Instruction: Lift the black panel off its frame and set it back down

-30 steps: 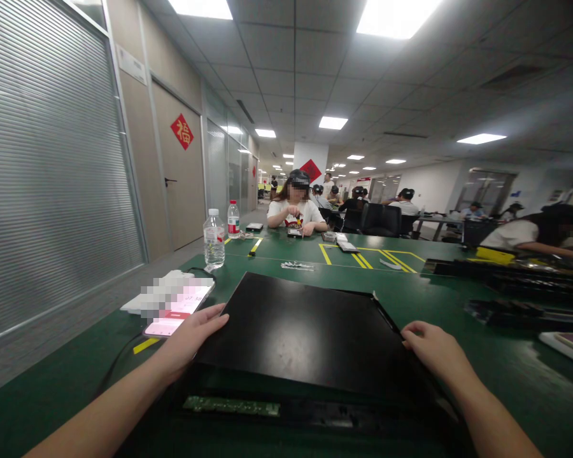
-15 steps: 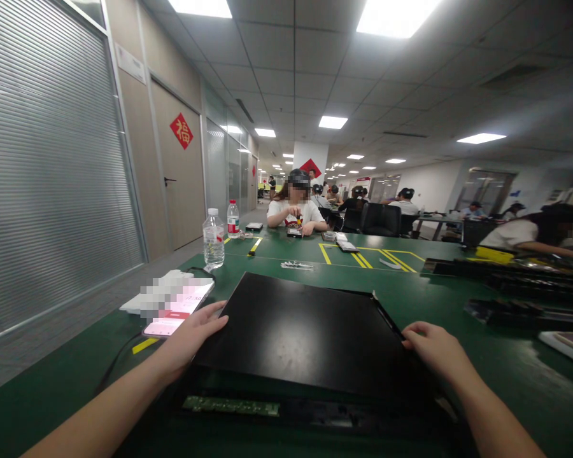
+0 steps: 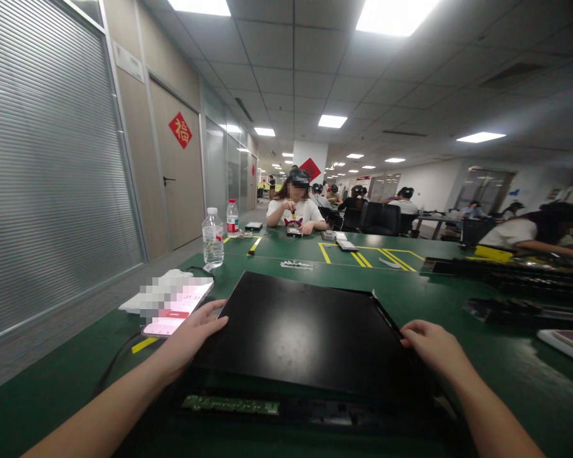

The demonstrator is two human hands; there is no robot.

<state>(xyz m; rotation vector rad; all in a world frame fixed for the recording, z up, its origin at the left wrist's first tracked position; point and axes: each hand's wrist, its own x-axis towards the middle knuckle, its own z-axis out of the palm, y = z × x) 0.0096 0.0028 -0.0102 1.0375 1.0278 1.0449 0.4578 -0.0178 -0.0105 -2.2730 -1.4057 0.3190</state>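
A large flat black screen panel lies in front of me on the green table, faintly reflecting a ceiling light. My left hand grips its left edge, the thumb near the top face and the fingers along the side. On the opposite side, my right hand is closed in a pinch at the thin black frame along the panel's right edge. Its fingertips are partly hidden there. Below the panel's near edge, a narrow green circuit board sits in a dark strip.
A lit phone and a water bottle stand left of the panel. Ahead, a person works across the green table, beyond a small pile of screws or bits. Black frame parts lie at the right.
Almost nothing differs: both hands keep their places on the panel's edges. The view has shifted very slightly.
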